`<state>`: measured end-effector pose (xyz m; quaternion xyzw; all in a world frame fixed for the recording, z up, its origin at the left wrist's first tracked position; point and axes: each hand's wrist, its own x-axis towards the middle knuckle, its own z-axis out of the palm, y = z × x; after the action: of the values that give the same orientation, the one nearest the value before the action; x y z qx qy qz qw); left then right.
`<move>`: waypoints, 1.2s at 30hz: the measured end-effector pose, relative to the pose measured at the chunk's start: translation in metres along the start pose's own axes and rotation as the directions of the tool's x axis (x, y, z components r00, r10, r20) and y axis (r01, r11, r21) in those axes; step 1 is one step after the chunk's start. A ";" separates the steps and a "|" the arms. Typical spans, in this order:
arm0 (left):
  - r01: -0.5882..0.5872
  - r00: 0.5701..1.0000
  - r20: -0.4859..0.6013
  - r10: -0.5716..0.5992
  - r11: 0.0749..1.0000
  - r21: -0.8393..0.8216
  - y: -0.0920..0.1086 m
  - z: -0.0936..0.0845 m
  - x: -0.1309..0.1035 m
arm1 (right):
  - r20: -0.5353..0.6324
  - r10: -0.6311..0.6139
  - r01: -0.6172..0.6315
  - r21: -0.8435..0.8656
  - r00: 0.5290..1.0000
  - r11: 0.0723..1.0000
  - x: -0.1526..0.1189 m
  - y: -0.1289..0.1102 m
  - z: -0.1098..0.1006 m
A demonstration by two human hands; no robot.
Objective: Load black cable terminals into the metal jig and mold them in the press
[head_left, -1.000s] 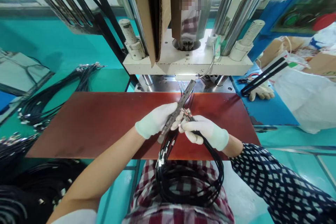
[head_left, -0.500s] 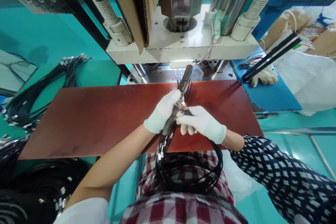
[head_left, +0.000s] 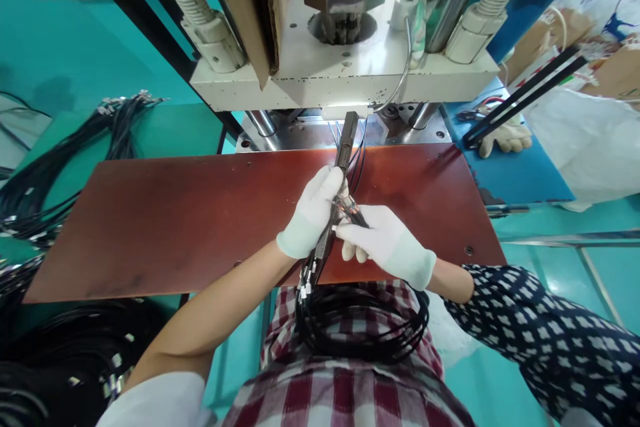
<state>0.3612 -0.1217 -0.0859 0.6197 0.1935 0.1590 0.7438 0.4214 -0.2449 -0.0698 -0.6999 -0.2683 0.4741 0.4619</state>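
Observation:
Over the reddish-brown board, my left hand [head_left: 316,203], in a white glove, is closed around a long dark bar [head_left: 347,140] that slants toward the press. My right hand [head_left: 383,237], also gloved, pinches a bundle of black cables [head_left: 356,215]. Their stripped ends, with thin coloured wires, lie against the bar beside my left fingers. A loop of the black cables [head_left: 363,350] hangs down onto my lap, with shiny connectors [head_left: 306,283] below the bar's near end. Several thin wires [head_left: 359,160] show behind the bar. My fingers hide part of the bar and the wire ends.
Ahead stands a press with a white plate [head_left: 345,83] and metal posts above a steel base [head_left: 300,135]. The brown board [head_left: 200,220] spans the front. Black cable bundles [head_left: 35,173] lie at left. A work glove [head_left: 506,137] rests on a blue surface at right.
The view has shifted slightly, with the press higher in it. The bar stands a little steeper. Both hands keep their grip, and the wire ends have turned slightly at the bar.

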 end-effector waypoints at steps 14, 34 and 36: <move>-0.037 0.998 0.054 0.034 0.997 0.063 0.000 -0.008 -0.004 | -0.147 -0.209 0.185 -0.159 0.967 0.970 -0.001 0.023 -0.011; -0.088 0.989 0.128 0.075 0.992 0.095 -0.003 -0.016 -0.005 | -0.036 -0.045 0.044 -0.025 0.998 0.999 0.008 0.004 -0.008; -0.095 0.993 0.075 0.086 0.988 0.121 -0.006 -0.014 -0.005 | -0.044 -0.057 0.054 -0.057 0.997 0.997 0.009 0.001 -0.006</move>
<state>0.3502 -0.1136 -0.0938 0.6782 0.1487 0.1584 0.7020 0.4301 -0.2408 -0.0737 -0.7155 -0.2902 0.4373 0.4611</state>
